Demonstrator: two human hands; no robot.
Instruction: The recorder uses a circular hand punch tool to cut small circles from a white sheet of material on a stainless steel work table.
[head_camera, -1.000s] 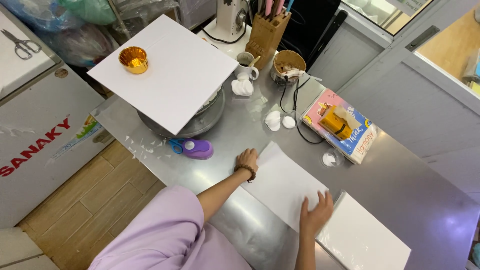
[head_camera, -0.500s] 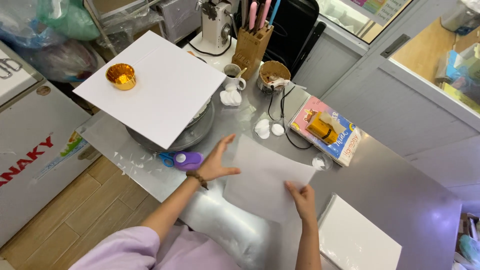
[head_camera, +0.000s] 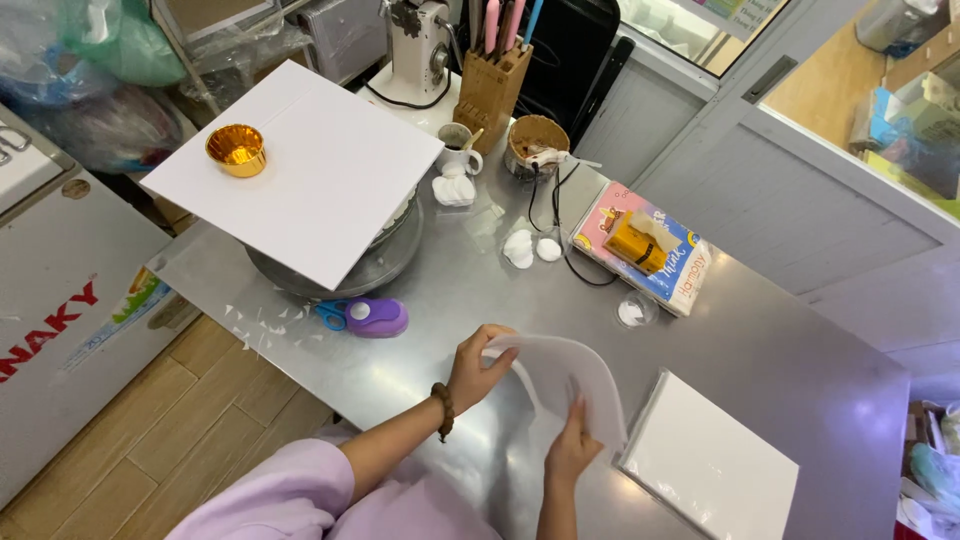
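Your left hand (head_camera: 478, 365) sits just below the centre of the frame, fingers curled closed over the upper left edge of a thin white flexible sheet (head_camera: 570, 385), and a brown bead bracelet (head_camera: 443, 411) rings that wrist. Your right hand (head_camera: 572, 447), lower and slightly right, pinches the same sheet from underneath, thumb and fingers closed on its lower part. The sheet bows up in an arch between your two hands, lifted off the grey metal bench (head_camera: 780, 340).

Just right of the sheet, in the lower right of the frame, a flat white stack of sheets in a clear sleeve (head_camera: 715, 465) lies on the bench. Left of your left hand, a purple and blue paper punch (head_camera: 365, 316) rests near small white paper scraps (head_camera: 262, 322). Above that, in the upper left, a large white square board (head_camera: 315, 180) sits tilted on a round metal turntable (head_camera: 375, 265), and a small gold foil cup (head_camera: 236, 150) stands on the board's far left corner.

Near the top centre you see a wooden knife block (head_camera: 490, 95), a white mug (head_camera: 457, 148) and a brown bowl (head_camera: 534, 140). A pink and blue flat box (head_camera: 650, 255) with a yellow object on it lies right of centre, well apart from your hands.
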